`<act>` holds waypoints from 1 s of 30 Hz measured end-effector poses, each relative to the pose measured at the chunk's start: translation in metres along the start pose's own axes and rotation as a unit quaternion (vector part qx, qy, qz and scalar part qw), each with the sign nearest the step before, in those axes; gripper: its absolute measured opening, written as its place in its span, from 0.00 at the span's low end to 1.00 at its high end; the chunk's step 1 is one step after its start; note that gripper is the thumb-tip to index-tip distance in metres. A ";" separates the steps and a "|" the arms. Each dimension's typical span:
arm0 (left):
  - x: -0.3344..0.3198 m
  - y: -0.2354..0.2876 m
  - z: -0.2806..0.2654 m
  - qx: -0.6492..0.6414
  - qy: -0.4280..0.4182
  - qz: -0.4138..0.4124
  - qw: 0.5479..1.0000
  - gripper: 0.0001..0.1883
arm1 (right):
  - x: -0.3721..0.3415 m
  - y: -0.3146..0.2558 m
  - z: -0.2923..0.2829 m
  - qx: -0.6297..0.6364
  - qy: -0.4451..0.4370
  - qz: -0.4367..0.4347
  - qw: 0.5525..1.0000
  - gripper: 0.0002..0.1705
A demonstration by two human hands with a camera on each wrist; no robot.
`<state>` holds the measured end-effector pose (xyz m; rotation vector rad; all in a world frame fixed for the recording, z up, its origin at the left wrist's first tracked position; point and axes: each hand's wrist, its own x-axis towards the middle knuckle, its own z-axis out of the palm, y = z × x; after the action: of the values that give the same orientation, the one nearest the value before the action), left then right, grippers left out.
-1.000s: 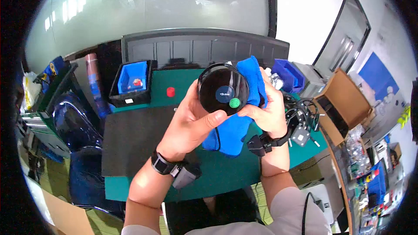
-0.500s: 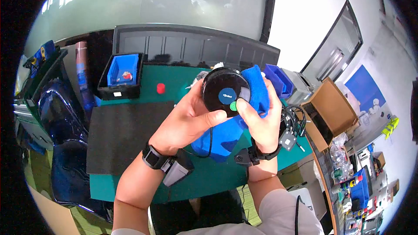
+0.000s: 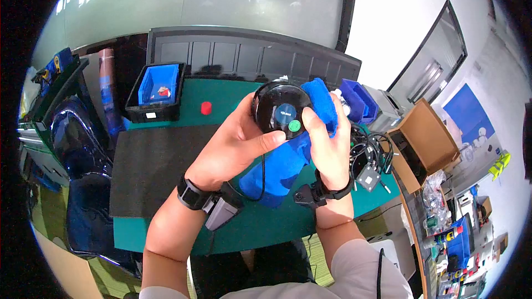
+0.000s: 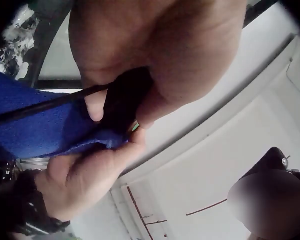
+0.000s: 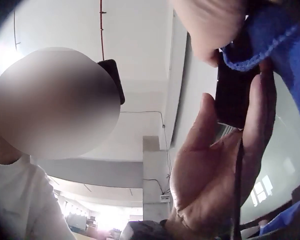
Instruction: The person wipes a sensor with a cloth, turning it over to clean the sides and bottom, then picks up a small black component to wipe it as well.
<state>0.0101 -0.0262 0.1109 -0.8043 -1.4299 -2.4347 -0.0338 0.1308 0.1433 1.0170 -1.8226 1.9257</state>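
Note:
A round glossy black device (image 3: 281, 102) with a blue label and a green sticker is held up above the table. The left hand (image 3: 230, 147) grips its left side, thumb along the lower edge. At its right side, the right hand (image 3: 331, 152) holds a blue cloth (image 3: 321, 102) against the device, with the thumb on the face near the green sticker. Below the hands hangs more of the cloth, beside a black cable (image 3: 263, 174). In the left wrist view the cloth (image 4: 35, 120) lies between both hands; in the right wrist view part of the device is hidden by fingers.
On the green table (image 3: 266, 227) are a dark mat (image 3: 149, 171), a red cap (image 3: 206, 108), and a black bin (image 3: 152, 112) holding a blue tray at the back left. Cables (image 3: 368, 158), a blue bin (image 3: 360, 99) and an open cardboard box (image 3: 432, 138) stand at the right.
The right thumb has moved from below the device onto its face, then up off the green sticker. The device and both hands have shifted slightly left in the head view, which has also moved.

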 end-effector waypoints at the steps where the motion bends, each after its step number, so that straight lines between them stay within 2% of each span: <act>1: 0.000 -0.001 -0.001 0.002 0.000 -0.006 1.000 0.36 | 0.001 0.003 -0.001 0.001 0.001 0.001 1.000 0.14; 6: 0.000 0.001 0.000 -0.050 0.008 -0.030 0.998 0.36 | 0.002 0.005 0.001 -0.088 0.021 -0.030 0.995 0.12; 9: 0.000 0.001 0.002 -0.079 -0.011 -0.032 0.996 0.37 | 0.004 0.008 -0.002 -0.015 0.059 -0.002 0.998 0.14; 15: -0.001 0.002 0.002 -0.073 0.002 -0.032 0.997 0.37 | 0.004 0.007 -0.002 -0.001 0.050 -0.037 0.998 0.15; 17: 0.001 -0.003 -0.002 -0.030 -0.010 -0.012 0.999 0.36 | 0.003 0.006 -0.003 -0.012 0.048 -0.042 0.998 0.15; 23: 0.000 -0.005 0.000 0.018 -0.002 0.005 1.000 0.36 | 0.002 0.006 -0.003 0.023 -0.012 0.014 1.000 0.15; 26: 0.000 -0.003 0.002 -0.048 0.013 -0.018 0.999 0.36 | 0.003 0.005 -0.008 0.026 -0.050 0.020 0.998 0.18; 30: 0.000 -0.003 0.001 -0.047 0.017 -0.009 0.999 0.35 | 0.006 0.006 -0.020 0.025 -0.122 0.019 0.992 0.26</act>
<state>0.0094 -0.0237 0.1089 -0.7689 -1.3250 -2.5338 -0.0480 0.1479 0.1443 1.2931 -1.9414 1.9498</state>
